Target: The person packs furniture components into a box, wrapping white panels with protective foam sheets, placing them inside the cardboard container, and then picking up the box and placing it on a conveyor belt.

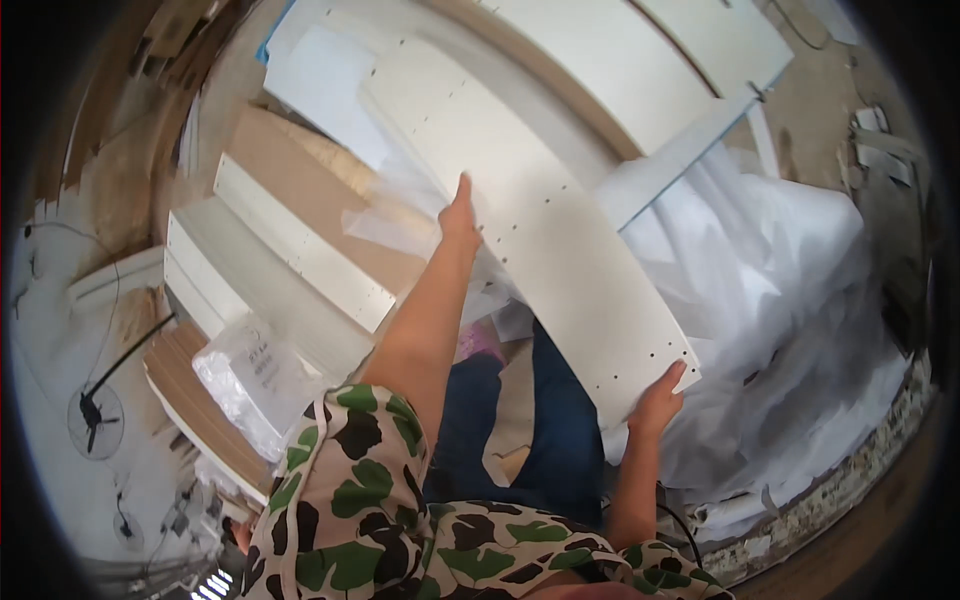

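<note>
A long white furniture panel (540, 210) with small drilled holes slants from the upper left down to the lower right in front of me. My left hand (459, 215) is closed on its left long edge, thumb on top and the other fingers hidden beneath. At the near right corner, my right hand (657, 400) grips the panel's end with the thumb over the face. The panel's far end lies over a table with white boards and sheeting; whether it touches them I cannot tell.
More white boards (640, 60) lie on the table ahead. White foam sheeting (740, 270) is heaped at the right. To the left are white drilled panels (300, 245), brown boards (185, 390) and a clear plastic bag (250, 380). A fan (95, 420) stands at far left.
</note>
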{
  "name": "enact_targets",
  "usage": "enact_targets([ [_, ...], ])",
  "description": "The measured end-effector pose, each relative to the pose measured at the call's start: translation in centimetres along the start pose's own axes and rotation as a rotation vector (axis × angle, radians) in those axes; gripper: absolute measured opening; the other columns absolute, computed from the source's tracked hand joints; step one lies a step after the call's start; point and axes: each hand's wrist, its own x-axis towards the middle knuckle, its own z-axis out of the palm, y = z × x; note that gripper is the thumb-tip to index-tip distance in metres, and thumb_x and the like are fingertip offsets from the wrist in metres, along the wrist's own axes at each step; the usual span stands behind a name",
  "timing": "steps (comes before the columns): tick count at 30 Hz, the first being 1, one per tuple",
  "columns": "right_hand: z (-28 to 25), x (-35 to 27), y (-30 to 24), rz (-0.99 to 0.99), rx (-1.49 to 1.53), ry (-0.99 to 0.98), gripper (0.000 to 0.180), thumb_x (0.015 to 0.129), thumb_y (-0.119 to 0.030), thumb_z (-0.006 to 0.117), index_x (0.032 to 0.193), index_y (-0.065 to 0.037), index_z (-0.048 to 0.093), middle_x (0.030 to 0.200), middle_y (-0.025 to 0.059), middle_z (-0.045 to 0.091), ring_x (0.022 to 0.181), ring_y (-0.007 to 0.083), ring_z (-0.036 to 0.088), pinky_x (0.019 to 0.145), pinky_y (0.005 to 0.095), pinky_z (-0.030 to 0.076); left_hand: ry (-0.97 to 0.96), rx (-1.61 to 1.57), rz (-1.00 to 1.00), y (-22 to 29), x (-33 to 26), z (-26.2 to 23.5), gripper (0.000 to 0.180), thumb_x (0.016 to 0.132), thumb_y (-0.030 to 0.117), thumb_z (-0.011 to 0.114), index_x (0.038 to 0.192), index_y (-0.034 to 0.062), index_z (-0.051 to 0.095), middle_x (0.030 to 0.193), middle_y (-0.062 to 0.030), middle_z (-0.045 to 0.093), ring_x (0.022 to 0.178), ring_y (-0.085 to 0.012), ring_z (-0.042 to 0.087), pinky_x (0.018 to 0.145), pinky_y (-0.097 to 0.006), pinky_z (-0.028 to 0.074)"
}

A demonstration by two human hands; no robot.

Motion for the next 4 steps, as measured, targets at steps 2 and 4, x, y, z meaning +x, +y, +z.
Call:
enact_targets([
  [2,-2.1,-1.8,-4.3,0.029,0.103,-0.01,0.05,0.09,-0.034,0.044,0.119,0.008,0.042,0.113,0.0175,0.053,0.098,0.0224,0.054,0.081,0.0307,0.045,0.006,0.111,0.163,-0.9,-1.3,-0.3,0.066,0.08,0.033,0.063,0.124,-0.0074,0.035,0.121,-0.0159,0.048,0.105,-0.0292,0.052,0.088,-0.041,0.045],
  [4,-6.2,-2.6,-6.6,0.095,0.126,-0.049,0.051,0.09,-0.035,0.045,0.122,0.004,0.042,0.115,0.0138,0.052,0.099,0.0219,0.054,0.083,0.0289,0.043,-0.483,0.034,0.321,-1.8,-4.4,0.8,0.082,0.077,0.032,0.066,0.138,0.009,0.016,0.135,-0.0094,0.035,0.122,-0.0285,0.037,0.099,-0.043,0.033],
])
